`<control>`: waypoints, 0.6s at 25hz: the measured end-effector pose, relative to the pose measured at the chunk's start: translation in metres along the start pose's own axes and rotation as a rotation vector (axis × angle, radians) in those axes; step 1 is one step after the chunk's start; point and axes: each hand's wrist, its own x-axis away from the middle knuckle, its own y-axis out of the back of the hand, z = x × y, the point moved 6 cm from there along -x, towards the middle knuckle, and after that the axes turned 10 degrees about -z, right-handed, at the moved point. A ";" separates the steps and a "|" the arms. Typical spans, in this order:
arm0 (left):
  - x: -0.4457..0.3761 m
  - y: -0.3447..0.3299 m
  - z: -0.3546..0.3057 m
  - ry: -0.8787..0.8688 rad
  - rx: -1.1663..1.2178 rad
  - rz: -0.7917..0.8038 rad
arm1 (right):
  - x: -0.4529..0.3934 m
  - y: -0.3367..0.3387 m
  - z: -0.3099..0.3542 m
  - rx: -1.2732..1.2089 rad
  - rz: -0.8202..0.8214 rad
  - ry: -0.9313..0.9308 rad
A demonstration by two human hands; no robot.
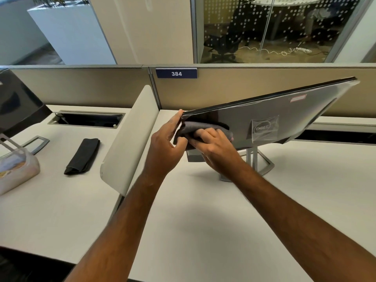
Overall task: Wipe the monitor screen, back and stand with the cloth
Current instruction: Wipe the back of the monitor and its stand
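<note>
The monitor (289, 117) is turned with its glossy dark back toward me, a logo under a plastic film at its middle. Its grey metal stand (262, 163) rests on the desk below. My left hand (165, 147) grips the monitor's left edge, thumb near the top corner. My right hand (213, 147) presses a folded grey cloth (200, 127) flat against the back panel near that left edge. The screen side faces away and is hidden.
A low divider panel (130, 139) separates two desks. On the left desk lie a folded black cloth (82, 154), a plastic container (17, 169), a cable slot (87, 118) and part of another monitor (16, 106). A partition wall with a "384" label (176, 73) runs behind.
</note>
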 end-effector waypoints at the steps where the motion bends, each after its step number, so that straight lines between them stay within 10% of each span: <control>1: 0.000 0.000 0.000 0.002 0.003 0.006 | 0.008 0.000 -0.003 0.027 0.025 0.018; 8: 0.007 -0.003 -0.001 0.000 -0.008 -0.027 | -0.008 0.038 -0.013 0.098 -0.187 -0.061; 15: 0.004 -0.004 0.002 -0.049 -0.063 -0.015 | 0.015 -0.009 -0.003 0.131 0.068 0.028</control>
